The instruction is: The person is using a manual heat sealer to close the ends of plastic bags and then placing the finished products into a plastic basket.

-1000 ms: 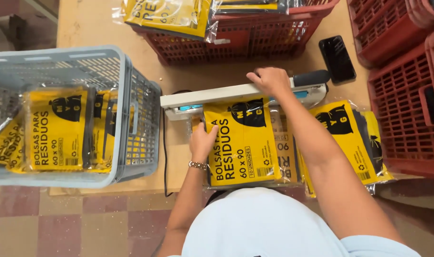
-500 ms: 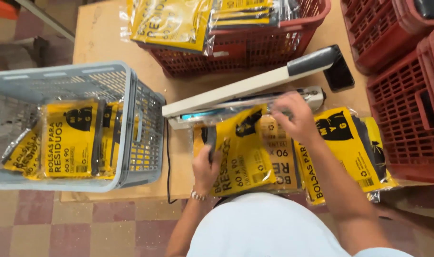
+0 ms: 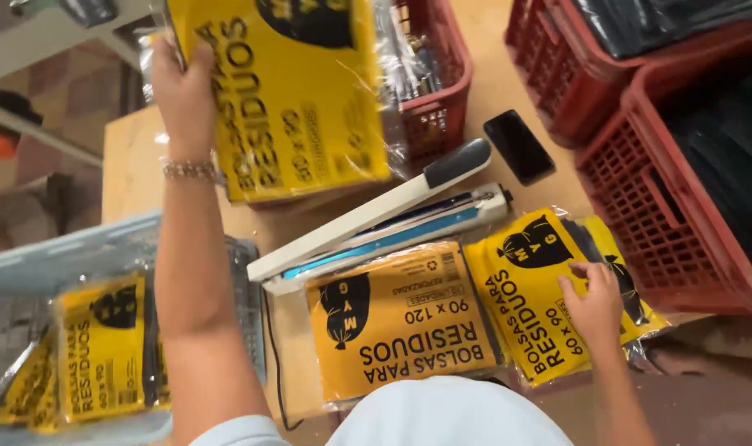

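Nearest to us, a yellow packet (image 3: 405, 326) of folded bags lies flat on the wooden bench (image 3: 128, 165), just in front of the body. Beside it to the right lies a second yellow packet (image 3: 529, 301). Our right hand (image 3: 592, 301) rests on this one, fingers curled down onto the wrapping; we cannot tell whether they pinch the film or only press it.

To the left, a pale grey crate (image 3: 70, 256) holds more yellow packets (image 3: 104, 351) standing on edge.

Just beyond the flat packets sits a white heat sealer (image 3: 376, 219), arm raised at an angle, dark handle toward the right. A black phone (image 3: 519, 146) lies on the bench near that handle.

Farther off, our left hand (image 3: 182, 83) is closed on the edge of a raised yellow packet (image 3: 297, 91), held above a red crate (image 3: 438, 91). Two more red crates (image 3: 665, 182) stand at right, holding dark material.
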